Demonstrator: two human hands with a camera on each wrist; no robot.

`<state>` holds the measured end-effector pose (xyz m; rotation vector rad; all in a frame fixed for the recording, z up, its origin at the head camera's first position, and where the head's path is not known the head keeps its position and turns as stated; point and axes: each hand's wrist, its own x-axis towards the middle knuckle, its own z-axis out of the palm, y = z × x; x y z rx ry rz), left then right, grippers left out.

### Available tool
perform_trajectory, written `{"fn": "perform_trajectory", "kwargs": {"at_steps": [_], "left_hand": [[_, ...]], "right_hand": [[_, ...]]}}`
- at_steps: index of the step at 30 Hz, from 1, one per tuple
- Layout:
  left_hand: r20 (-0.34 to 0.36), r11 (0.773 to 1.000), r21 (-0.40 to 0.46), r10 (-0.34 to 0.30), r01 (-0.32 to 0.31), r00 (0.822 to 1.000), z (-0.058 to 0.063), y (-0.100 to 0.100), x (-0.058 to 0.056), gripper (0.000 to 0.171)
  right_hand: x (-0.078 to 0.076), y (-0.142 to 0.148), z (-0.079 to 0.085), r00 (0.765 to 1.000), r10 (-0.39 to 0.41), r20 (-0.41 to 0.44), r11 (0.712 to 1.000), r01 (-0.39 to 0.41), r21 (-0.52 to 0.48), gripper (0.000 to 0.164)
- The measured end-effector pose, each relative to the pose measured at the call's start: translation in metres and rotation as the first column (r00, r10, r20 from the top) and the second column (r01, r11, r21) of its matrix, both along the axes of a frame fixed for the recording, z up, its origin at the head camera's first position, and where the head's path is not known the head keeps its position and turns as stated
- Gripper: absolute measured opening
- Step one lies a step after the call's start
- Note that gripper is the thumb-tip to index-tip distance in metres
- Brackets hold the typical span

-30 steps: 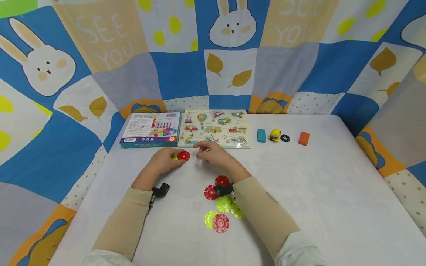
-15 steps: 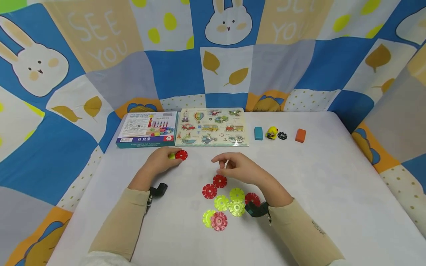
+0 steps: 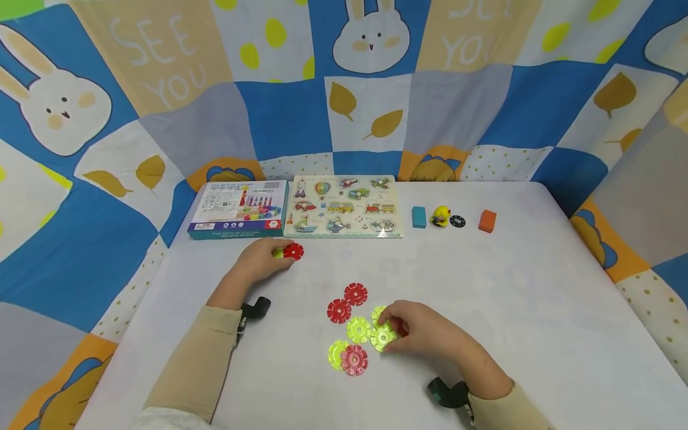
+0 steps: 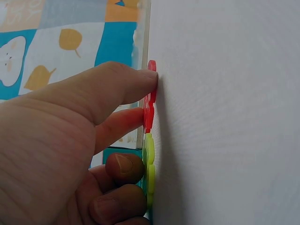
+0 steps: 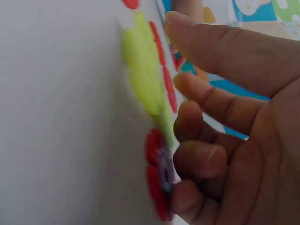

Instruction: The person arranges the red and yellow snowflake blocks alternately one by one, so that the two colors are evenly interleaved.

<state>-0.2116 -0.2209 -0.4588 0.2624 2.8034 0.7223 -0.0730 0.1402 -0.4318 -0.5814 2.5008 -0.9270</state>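
My left hand (image 3: 258,261) pinches a red flower-shaped interlocking disc (image 3: 294,251) between thumb and index finger, just in front of the puzzle board. A yellow-green disc (image 4: 149,173) adjoins it in the left wrist view, against the curled fingers. My right hand (image 3: 430,331) reaches over the loose discs, thumb and index finger apart with nothing between them. Right at its fingertips is a yellow-green disc (image 3: 382,338); a red disc (image 5: 157,168) lies beneath the hand, mostly hidden in the head view. Farther left are another yellow-green disc (image 3: 358,329) and two red discs (image 3: 338,311).
Nearer the body, a pinkish-red disc (image 3: 355,360) overlaps a yellow-green one (image 3: 335,355). Along the back stand a flat box (image 3: 239,209), a vehicle puzzle board (image 3: 344,206), a blue block (image 3: 419,217), a yellow duck figure (image 3: 441,216), a black chip (image 3: 457,221) and an orange block (image 3: 487,221).
My right hand has come away from the puzzle board, back and to the right, down to the yellow-green discs. The left hand keeps its hold on the red disc in the same place.
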Motion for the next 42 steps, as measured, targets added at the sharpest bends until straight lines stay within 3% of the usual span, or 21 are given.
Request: {"fn": "perform_trajectory", "kwargs": {"at_steps": [6, 14, 20, 26, 30, 35, 42], "left_hand": [[0.005, 1.000, 0.010, 0.008, -0.008, 1.000, 0.000, 0.001, 0.001, 0.058], [-0.004, 1.000, 0.004, 0.016, -0.016, 1.000, -0.003, 0.001, 0.002, 0.058], [-0.006, 1.000, -0.002, 0.017, -0.017, 1.000, -0.004, 0.000, 0.003, 0.058], [-0.009, 1.000, -0.003, 0.017, -0.017, 1.000, -0.002, 0.001, 0.002, 0.057], [-0.008, 1.000, 0.007, 0.014, -0.014, 1.000, -0.001, 0.001, 0.003, 0.057], [-0.007, 1.000, 0.007, 0.020, -0.020, 1.000, -0.002, 0.000, 0.003, 0.058], [-0.007, 1.000, 0.007, 0.020, -0.020, 1.000, -0.004, 0.000, 0.002, 0.058]], "right_hand": [[0.009, -0.006, -0.008, 0.993, -0.022, -0.116, 0.988, 0.039, 0.147, 0.038], [0.008, -0.010, -0.007, 0.991, -0.067, -0.115, 0.984, 0.085, 0.160, 0.050], [0.009, -0.008, -0.002, 0.987, -0.123, -0.099, 0.989, 0.130, 0.069, 0.030], [0.008, 0.001, 0.022, 0.984, -0.153, -0.087, 0.983, 0.142, -0.118, 0.020], [0.001, 0.006, 0.043, 0.982, -0.167, -0.087, 0.966, 0.145, -0.213, 0.036], [-0.015, 0.006, 0.066, 0.970, -0.232, -0.068, 0.938, 0.205, -0.280, 0.053], [-0.046, -0.013, 0.076, 0.943, -0.313, -0.112, 0.916, 0.268, -0.297, 0.055]]}}
